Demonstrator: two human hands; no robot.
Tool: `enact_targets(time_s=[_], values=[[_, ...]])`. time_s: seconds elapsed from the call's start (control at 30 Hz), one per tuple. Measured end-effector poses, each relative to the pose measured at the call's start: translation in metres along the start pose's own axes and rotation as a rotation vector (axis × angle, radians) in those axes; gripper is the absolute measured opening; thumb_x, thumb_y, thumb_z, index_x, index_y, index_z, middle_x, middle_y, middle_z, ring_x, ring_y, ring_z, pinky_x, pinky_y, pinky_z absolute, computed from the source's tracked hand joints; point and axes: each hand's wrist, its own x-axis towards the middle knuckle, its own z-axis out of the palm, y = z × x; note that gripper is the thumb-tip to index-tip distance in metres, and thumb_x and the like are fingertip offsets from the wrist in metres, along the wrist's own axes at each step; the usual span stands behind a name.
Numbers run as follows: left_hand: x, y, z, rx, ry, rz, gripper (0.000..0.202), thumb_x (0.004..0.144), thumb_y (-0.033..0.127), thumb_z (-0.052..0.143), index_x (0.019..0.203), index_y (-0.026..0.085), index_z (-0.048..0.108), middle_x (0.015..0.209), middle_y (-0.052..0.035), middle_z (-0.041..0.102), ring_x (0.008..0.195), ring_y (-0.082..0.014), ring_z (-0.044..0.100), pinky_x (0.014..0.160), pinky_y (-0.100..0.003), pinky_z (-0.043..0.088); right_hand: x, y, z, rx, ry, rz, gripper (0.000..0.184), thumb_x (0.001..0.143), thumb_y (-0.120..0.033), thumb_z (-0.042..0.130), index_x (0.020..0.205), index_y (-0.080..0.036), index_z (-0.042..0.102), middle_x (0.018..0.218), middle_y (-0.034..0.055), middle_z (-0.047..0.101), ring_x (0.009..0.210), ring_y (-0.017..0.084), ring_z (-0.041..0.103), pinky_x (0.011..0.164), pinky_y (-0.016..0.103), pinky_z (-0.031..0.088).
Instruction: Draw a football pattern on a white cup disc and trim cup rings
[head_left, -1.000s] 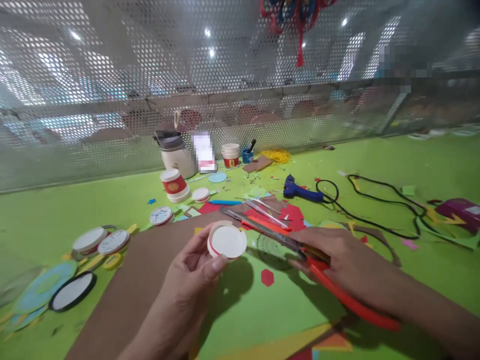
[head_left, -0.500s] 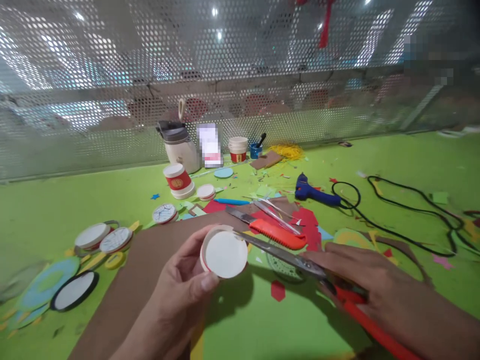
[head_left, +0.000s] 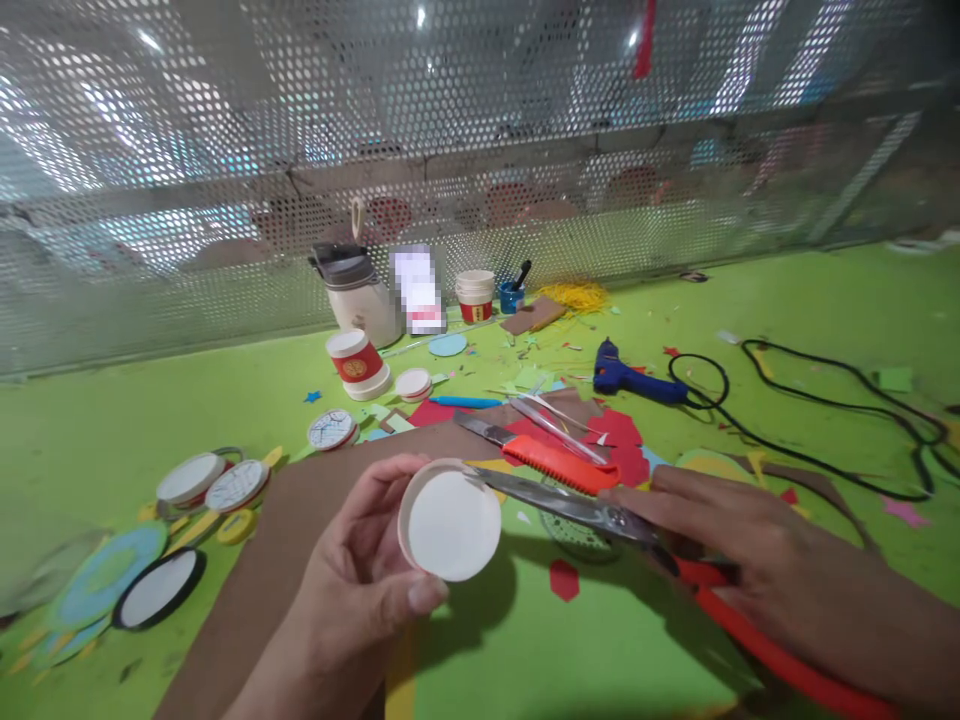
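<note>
My left hand [head_left: 367, 570] grips a shallow round paper cup bottom [head_left: 454, 524] by its side, thumb below and fingers behind. Its white inner face is turned toward me. In my right hand [head_left: 757, 560] are scissors [head_left: 562, 505] with red handles. Their blades look nearly closed, and the tips touch the upper right rim of the cup bottom. Behind the blades lies an orange utility knife [head_left: 559, 464] with its blade out. A green protractor [head_left: 581, 530] sits partly hidden under the scissors, beside a small red paper hexagon [head_left: 564, 580].
A blue glue gun [head_left: 637, 380] with a black cord lies at right. Paper cups [head_left: 356, 362], a white jug [head_left: 360, 305], a phone [head_left: 418, 290] and a blue paint jar [head_left: 512, 297] stand at the back. Round lids [head_left: 191, 478] and paper discs [head_left: 112, 575] lie at left, near brown cardboard [head_left: 300, 520].
The cup bottom is turned a little more toward me and sits slightly lower. The scissors stay at its rim, with their handles shifted slightly right. The whole view has shifted slightly.
</note>
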Motion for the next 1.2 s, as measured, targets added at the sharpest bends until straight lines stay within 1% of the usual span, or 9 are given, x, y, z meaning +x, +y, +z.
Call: enact_targets(time_s=[0.13, 0.23, 0.33, 0.53, 0.67, 0.8, 0.93, 1.07, 1.2], values=[[0.000, 0.000, 0.001, 0.006, -0.016, -0.003, 0.060, 0.049, 0.024, 0.103, 0.102, 0.029, 0.076, 0.107, -0.0026, 0.079, 0.085, -0.0212, 0.074, 0.068, -0.022, 0.060, 0.001, 0.003, 0.002, -0.002, -0.007, -0.013, 0.057, 0.084, -0.012, 0.057, 0.137, -0.029, 0.071, 0.132, 0.0124, 0.075, 0.114, 0.033, 0.076, 0.089, 0.042, 0.067], [0.001, 0.000, 0.001, 0.010, 0.003, -0.013, 0.060, 0.049, 0.022, 0.102, 0.102, 0.028, 0.074, 0.108, -0.0031, 0.079, 0.088, -0.0227, 0.074, 0.071, -0.024, 0.060, 0.004, 0.000, 0.001, 0.042, 0.007, -0.016, 0.058, 0.084, -0.010, 0.055, 0.137, -0.030, 0.069, 0.125, 0.0113, 0.077, 0.107, 0.030, 0.077, 0.083, 0.035, 0.068], [0.000, 0.000, 0.001, 0.011, 0.017, -0.010, 0.060, 0.050, 0.020, 0.101, 0.102, 0.028, 0.073, 0.108, -0.0028, 0.078, 0.087, -0.0217, 0.074, 0.069, -0.022, 0.059, 0.005, -0.002, 0.001, 0.055, 0.008, -0.024, 0.059, 0.083, -0.008, 0.053, 0.136, -0.030, 0.069, 0.118, 0.0113, 0.078, 0.101, 0.029, 0.078, 0.078, 0.034, 0.067], [0.002, -0.001, 0.001, 0.042, 0.012, -0.015, 0.062, 0.049, 0.023, 0.102, 0.102, 0.028, 0.072, 0.110, -0.0036, 0.078, 0.087, -0.0230, 0.073, 0.069, -0.024, 0.059, 0.002, 0.000, 0.007, 0.005, 0.060, -0.054, 0.070, 0.074, -0.003, 0.052, 0.138, -0.029, 0.067, 0.121, 0.0110, 0.076, 0.104, 0.028, 0.077, 0.085, 0.035, 0.066], [0.002, -0.001, 0.001, 0.041, 0.005, -0.007, 0.061, 0.049, 0.020, 0.101, 0.103, 0.027, 0.074, 0.106, -0.0033, 0.078, 0.085, -0.0222, 0.073, 0.068, -0.022, 0.059, 0.000, 0.000, 0.008, -0.013, 0.064, -0.074, 0.066, 0.075, -0.003, 0.051, 0.134, -0.027, 0.070, 0.114, 0.0100, 0.078, 0.099, 0.026, 0.077, 0.079, 0.031, 0.066], [0.001, -0.001, 0.000, 0.055, -0.030, 0.004, 0.057, 0.051, 0.021, 0.100, 0.102, 0.027, 0.074, 0.103, -0.0027, 0.077, 0.083, -0.0204, 0.072, 0.067, -0.022, 0.058, 0.000, -0.001, 0.010, -0.032, 0.115, -0.073, 0.062, 0.077, -0.003, 0.051, 0.132, -0.024, 0.070, 0.117, 0.0106, 0.077, 0.101, 0.026, 0.076, 0.081, 0.031, 0.065], [-0.001, 0.002, -0.001, 0.071, -0.058, -0.006, 0.056, 0.055, 0.025, 0.100, 0.104, 0.027, 0.074, 0.098, -0.0023, 0.076, 0.081, -0.0190, 0.070, 0.068, -0.021, 0.057, 0.004, -0.005, 0.007, -0.030, 0.146, -0.121, 0.054, 0.080, -0.004, 0.047, 0.125, -0.021, 0.072, 0.106, 0.0112, 0.078, 0.089, 0.023, 0.077, 0.071, 0.026, 0.064], [-0.003, 0.002, -0.001, 0.089, -0.050, 0.000, 0.058, 0.054, 0.031, 0.100, 0.107, 0.026, 0.074, 0.108, -0.0056, 0.077, 0.083, -0.0192, 0.069, 0.069, -0.021, 0.056, 0.008, -0.010, 0.000, -0.051, 0.190, -0.154, 0.056, 0.076, 0.000, 0.043, 0.118, -0.021, 0.074, 0.093, 0.0085, 0.077, 0.079, 0.020, 0.076, 0.065, 0.022, 0.063], [-0.003, 0.000, -0.002, 0.094, -0.053, 0.007, 0.058, 0.054, 0.032, 0.100, 0.106, 0.025, 0.075, 0.109, -0.0049, 0.078, 0.085, -0.0189, 0.069, 0.070, -0.019, 0.055, 0.008, -0.013, -0.003, -0.064, 0.212, -0.161, 0.057, 0.073, 0.000, 0.042, 0.115, -0.020, 0.074, 0.090, 0.0090, 0.077, 0.074, 0.020, 0.076, 0.062, 0.022, 0.062]])
